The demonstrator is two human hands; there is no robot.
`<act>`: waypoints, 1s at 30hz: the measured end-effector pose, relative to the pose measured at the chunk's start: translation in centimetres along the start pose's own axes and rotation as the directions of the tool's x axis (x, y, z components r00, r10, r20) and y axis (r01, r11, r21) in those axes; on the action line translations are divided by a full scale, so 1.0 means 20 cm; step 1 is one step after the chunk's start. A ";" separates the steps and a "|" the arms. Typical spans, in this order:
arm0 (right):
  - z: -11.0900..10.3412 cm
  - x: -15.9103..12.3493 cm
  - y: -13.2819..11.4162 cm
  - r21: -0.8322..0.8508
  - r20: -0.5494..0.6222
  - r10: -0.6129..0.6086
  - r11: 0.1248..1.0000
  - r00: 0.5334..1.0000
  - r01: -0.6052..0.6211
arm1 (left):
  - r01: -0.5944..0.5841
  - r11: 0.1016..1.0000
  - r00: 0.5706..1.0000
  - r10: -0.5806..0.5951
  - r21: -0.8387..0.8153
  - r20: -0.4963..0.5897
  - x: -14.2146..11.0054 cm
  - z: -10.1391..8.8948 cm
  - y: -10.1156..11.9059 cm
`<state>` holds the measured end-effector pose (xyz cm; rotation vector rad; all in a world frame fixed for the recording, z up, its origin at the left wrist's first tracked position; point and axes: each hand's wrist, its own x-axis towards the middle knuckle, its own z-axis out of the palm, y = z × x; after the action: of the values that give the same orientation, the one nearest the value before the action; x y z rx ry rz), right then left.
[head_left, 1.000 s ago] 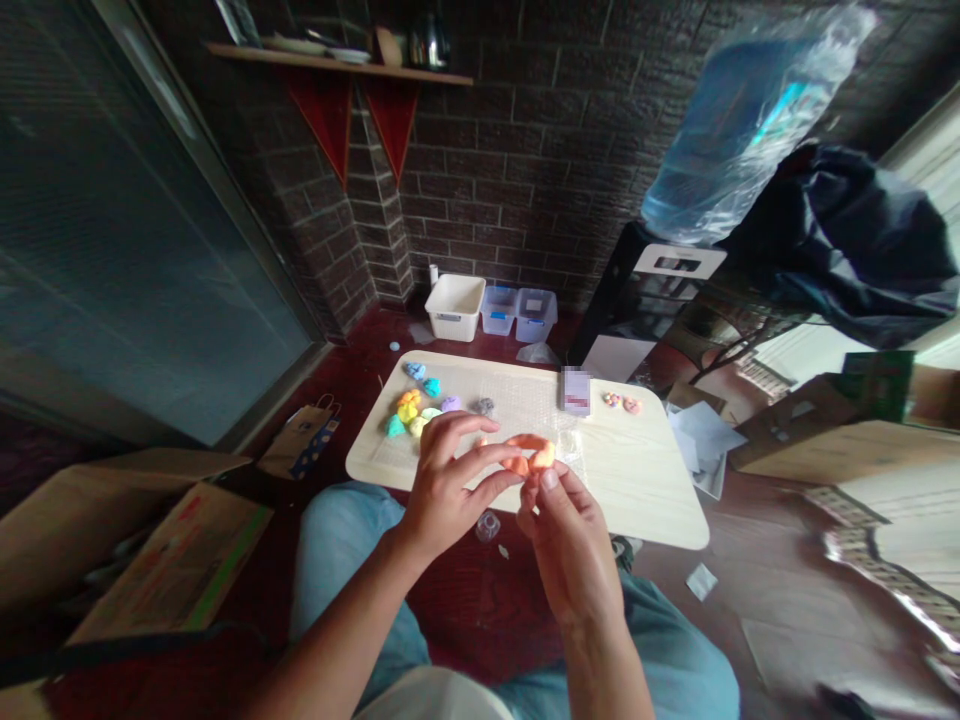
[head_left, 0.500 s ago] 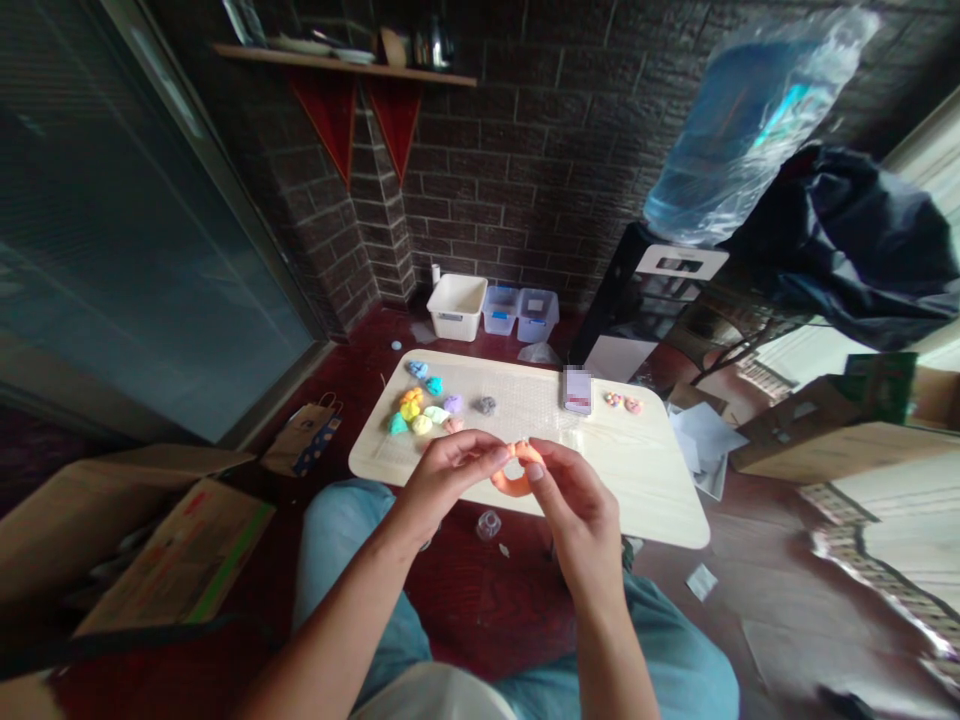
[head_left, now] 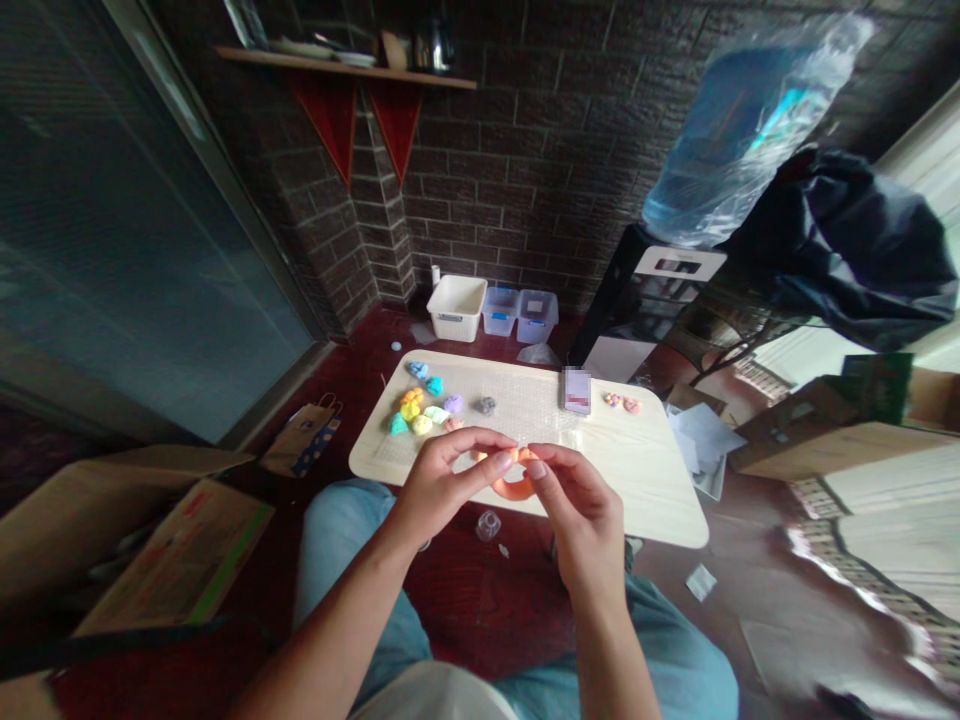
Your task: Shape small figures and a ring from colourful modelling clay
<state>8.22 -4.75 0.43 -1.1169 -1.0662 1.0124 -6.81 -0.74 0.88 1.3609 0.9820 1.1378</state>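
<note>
Between my two hands is a ring of orange modelling clay (head_left: 514,489), held up over the near edge of the low table (head_left: 645,480). My left hand (head_left: 448,478) pinches its upper left part between thumb and fingers. From the other side, my right hand (head_left: 579,500) pinches the upper right part, and the fingertips of both hands nearly meet at the top of the ring. Several lumps of coloured clay (head_left: 411,410) lie at the table's left, with a grey lump (head_left: 487,405) nearer the middle.
A phone-like object (head_left: 577,391) stands at the table's far side, with two small clay pieces (head_left: 632,406) to its right. A white bin (head_left: 457,308) and clear boxes (head_left: 536,316) stand by the wall. A water dispenser (head_left: 637,300) and cardboard box (head_left: 180,550) flank the table.
The orange clay, a curved strip with its ends apart a second ago, now forms a ring. Both hands have come together at its top; in the last half second they barely moved.
</note>
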 end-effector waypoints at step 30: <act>-0.02 0.03 0.05 0.222 -0.037 0.099 0.971 0.994 -0.088 | 0.053 0.982 0.997 -0.063 -0.182 -0.050 0.03 0.04 -0.01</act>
<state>8.59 -4.09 -0.55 -1.0117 -0.8461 1.1432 -5.95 -0.22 0.67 1.1541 0.9286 1.1959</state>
